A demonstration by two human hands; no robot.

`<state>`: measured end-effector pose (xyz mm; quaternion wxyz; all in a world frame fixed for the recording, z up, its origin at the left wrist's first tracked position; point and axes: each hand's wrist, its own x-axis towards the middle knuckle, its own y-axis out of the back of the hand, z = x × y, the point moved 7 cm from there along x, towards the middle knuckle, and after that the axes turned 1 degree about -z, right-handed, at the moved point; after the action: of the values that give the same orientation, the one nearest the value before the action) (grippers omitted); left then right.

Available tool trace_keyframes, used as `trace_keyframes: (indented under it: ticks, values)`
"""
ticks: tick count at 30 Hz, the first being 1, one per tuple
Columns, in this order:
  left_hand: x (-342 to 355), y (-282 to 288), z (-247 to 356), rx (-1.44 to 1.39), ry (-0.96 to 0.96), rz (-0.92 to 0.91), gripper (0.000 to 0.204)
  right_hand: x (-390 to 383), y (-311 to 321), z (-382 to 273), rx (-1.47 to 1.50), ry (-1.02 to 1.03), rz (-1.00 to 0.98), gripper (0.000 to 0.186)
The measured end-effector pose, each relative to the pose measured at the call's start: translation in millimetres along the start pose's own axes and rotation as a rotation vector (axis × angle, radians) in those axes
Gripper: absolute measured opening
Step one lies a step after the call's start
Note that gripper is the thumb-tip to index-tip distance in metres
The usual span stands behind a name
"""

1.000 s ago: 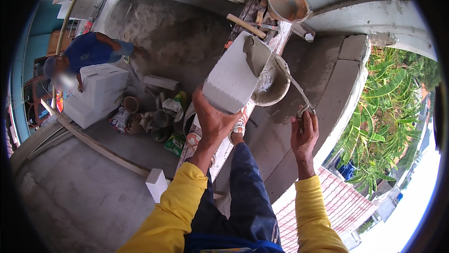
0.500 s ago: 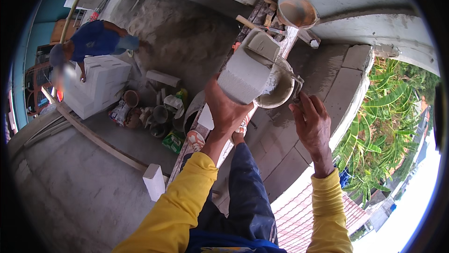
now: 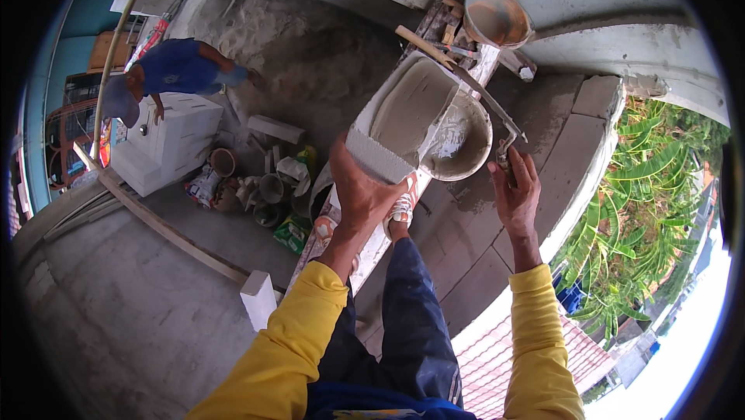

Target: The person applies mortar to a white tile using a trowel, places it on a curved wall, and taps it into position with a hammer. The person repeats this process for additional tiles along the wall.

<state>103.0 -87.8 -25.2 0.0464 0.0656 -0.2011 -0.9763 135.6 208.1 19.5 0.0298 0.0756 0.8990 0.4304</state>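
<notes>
My left hand (image 3: 369, 195) is closed on the near end of a pale grey building block (image 3: 378, 152). Wet grey mortar (image 3: 415, 106) covers much of the block's upper face, out to its right edge. In my right hand (image 3: 515, 195) is a trowel (image 3: 490, 100), gripped by its handle; the blade shows nearly edge-on, above and right of the block. Just right of the block, partly behind it, stands a round bucket (image 3: 483, 158) with wet mortar inside.
A wooden plank (image 3: 361, 253) runs under the bucket and my feet. Farther along it lie a hammer (image 3: 423, 44) and another bucket (image 3: 530, 20). The block wall (image 3: 535, 179) is at right. A co-worker (image 3: 174, 67) bends over stacked white blocks (image 3: 174, 141) at left.
The trowel has moved off the block, up and to the right. Mortar now covers a wider area of the block's face. The co-worker has shifted slightly right.
</notes>
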Motion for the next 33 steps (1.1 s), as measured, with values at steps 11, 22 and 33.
trace_keyframes:
  ticks: [11,22,33]
  values:
    - [-5,30,-21,-0.019,0.015,-0.081,0.118,-10,0,43,-0.161,-0.006,-0.009,0.039]
    - [-4,51,-33,-0.093,0.01,0.008,0.115,-28,-31,-36,0.685,-0.701,-0.858,0.056]
    - [2,64,-46,0.011,0.045,0.028,0.117,-3,-110,-90,-0.093,0.136,-0.054,0.043]
